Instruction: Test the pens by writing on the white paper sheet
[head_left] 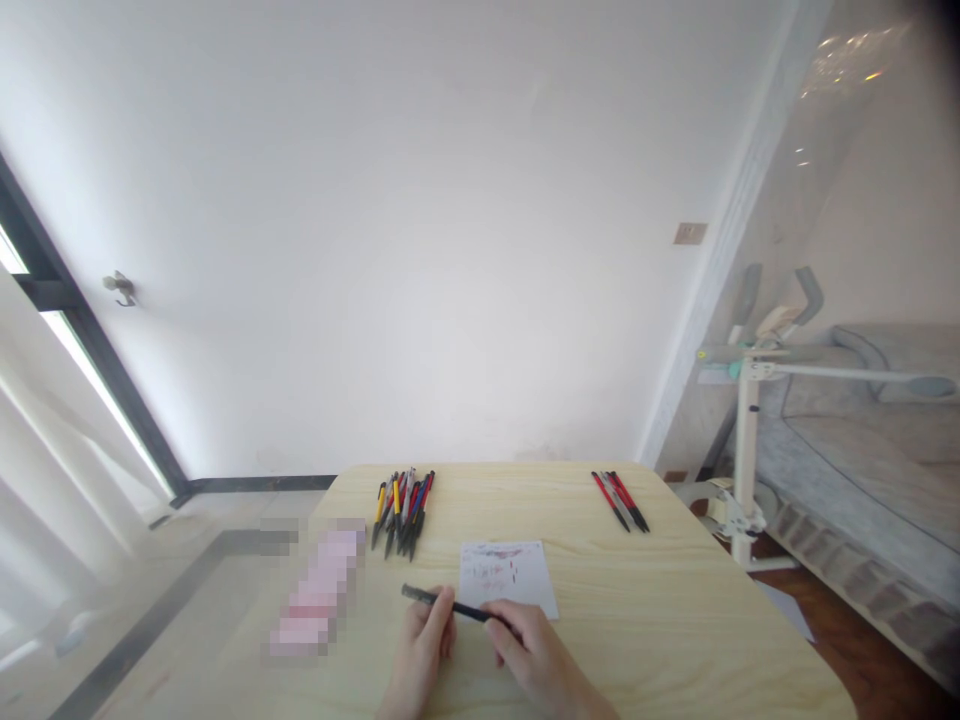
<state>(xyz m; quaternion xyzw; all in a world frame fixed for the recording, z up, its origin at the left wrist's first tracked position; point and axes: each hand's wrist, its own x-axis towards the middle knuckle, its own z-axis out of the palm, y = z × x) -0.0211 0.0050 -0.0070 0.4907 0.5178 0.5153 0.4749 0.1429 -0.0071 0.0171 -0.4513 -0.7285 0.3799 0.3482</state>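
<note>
A black pen (471, 611) is held level between my two hands, just over the near edge of a marked sheet of paper. My left hand (424, 640) pinches it toward its left end, which pokes out past the thumb. Around the right end the fingers of my right hand (529, 645) are closed, hiding that tip. The white paper (510, 575) carries reddish and dark scribbles and lies flat on the table. Beyond it to the left is a pile of pens (401, 510) in yellow, red, blue and grey. Several red and grey pens (621, 500) lie side by side at the right.
The light wooden table (675, 620) stands against a white wall. A blurred pink patch (319, 590) covers something at its left edge. On the right are a white exercise machine (746, 450) and a grey sofa (862, 430). A pale curtain (60, 500) hangs at left.
</note>
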